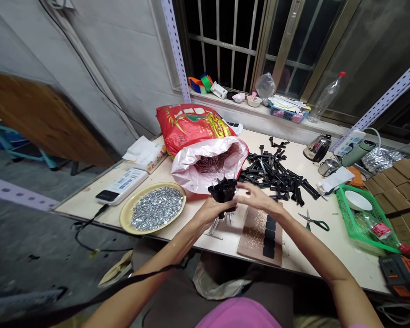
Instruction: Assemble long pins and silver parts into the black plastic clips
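A bundle of black plastic pieces (224,190), with thin metal rods or screws poking out above and below, is gripped in my left hand (210,212) over the table's front part. My right hand (251,197) is at the bundle's right side, fingers bent and fingertips against or very near it; what they pinch is too small to tell. Just behind stands an open red sack (194,125) full of long reddish-brown screws or nails (213,164). To the left, a yellow dish (125,217) holds many small silvery metal pieces (157,208).
Loose black plastic pieces (276,171) are heaped behind my right hand. A brown board (251,246) with black pads lies in front. Scissors (314,222) and a green basket (350,228) are right; a white power bank (123,184) and tissue pack (145,155) left.
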`<state>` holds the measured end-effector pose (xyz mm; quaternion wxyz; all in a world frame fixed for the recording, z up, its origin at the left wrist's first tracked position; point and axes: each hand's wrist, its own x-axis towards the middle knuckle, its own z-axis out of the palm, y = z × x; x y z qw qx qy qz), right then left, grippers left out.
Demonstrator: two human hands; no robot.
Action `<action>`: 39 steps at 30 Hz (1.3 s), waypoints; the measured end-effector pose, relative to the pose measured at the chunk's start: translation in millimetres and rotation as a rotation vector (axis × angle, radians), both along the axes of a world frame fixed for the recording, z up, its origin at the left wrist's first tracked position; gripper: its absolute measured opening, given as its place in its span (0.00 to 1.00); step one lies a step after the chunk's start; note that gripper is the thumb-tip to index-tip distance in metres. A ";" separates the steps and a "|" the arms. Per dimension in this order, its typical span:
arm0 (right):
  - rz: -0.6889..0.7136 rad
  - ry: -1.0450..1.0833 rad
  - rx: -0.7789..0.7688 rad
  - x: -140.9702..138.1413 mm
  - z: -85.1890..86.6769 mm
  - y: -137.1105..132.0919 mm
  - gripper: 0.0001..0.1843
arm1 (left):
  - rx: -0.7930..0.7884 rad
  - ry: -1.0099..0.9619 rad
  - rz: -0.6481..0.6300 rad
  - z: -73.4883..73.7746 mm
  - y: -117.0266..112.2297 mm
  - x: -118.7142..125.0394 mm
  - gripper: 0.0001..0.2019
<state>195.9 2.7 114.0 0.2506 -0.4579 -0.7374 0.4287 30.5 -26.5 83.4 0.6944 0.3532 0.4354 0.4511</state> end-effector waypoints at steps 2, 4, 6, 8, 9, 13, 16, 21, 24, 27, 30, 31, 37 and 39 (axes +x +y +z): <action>0.065 0.142 -0.203 -5.8 -15.8 -6.1 0.24 | 0.031 0.006 -0.089 2.1 -0.9 2.1 0.25; -0.013 0.340 -0.284 -13.5 -25.3 -11.5 0.26 | 0.060 0.031 -0.152 1.6 -0.8 4.2 0.27; -0.147 0.544 -0.325 -20.4 -29.7 -14.3 0.28 | 0.081 0.074 -0.178 -1.2 0.3 6.0 0.27; -0.244 0.701 -0.384 -25.3 -31.8 -14.8 0.28 | 0.098 0.139 -0.184 -5.7 1.9 7.8 0.25; -0.282 0.752 -0.409 -27.0 -32.8 -14.6 0.27 | 0.106 0.171 -0.178 -8.4 2.6 8.8 0.24; -0.404 0.848 -0.419 -29.3 -37.6 -14.2 0.21 | 0.190 0.312 -0.121 -19.1 5.4 11.7 0.21; -0.381 0.816 -0.340 -27.5 -40.7 -14.7 0.19 | 0.304 0.463 -0.110 -24.1 7.8 9.6 0.20; -0.369 0.734 -0.227 -23.3 -42.7 -15.5 0.21 | 0.441 0.558 -0.116 -25.3 10.1 3.5 0.14; -0.343 0.584 -0.105 -23.2 -40.8 -19.0 0.19 | 0.480 0.619 -0.050 -23.1 6.5 2.6 0.11; -0.339 0.508 -0.034 -24.8 -36.2 -23.4 0.19 | 0.490 0.634 -0.020 -19.2 1.6 3.0 0.11; -0.370 0.514 -0.007 -26.8 -32.9 -24.2 0.19 | 0.497 0.600 0.036 -15.2 0.6 4.4 0.11; -0.390 0.515 -0.003 -27.5 -33.2 -23.4 0.18 | 0.485 0.568 0.045 -14.3 1.4 5.3 0.10; -0.517 0.421 0.036 -31.4 -49.6 -18.4 0.18 | 0.241 0.255 0.083 -17.9 7.1 15.1 0.20; -0.524 0.371 0.033 -32.4 -54.6 -18.4 0.18 | 0.146 0.173 0.109 -19.4 7.8 17.5 0.25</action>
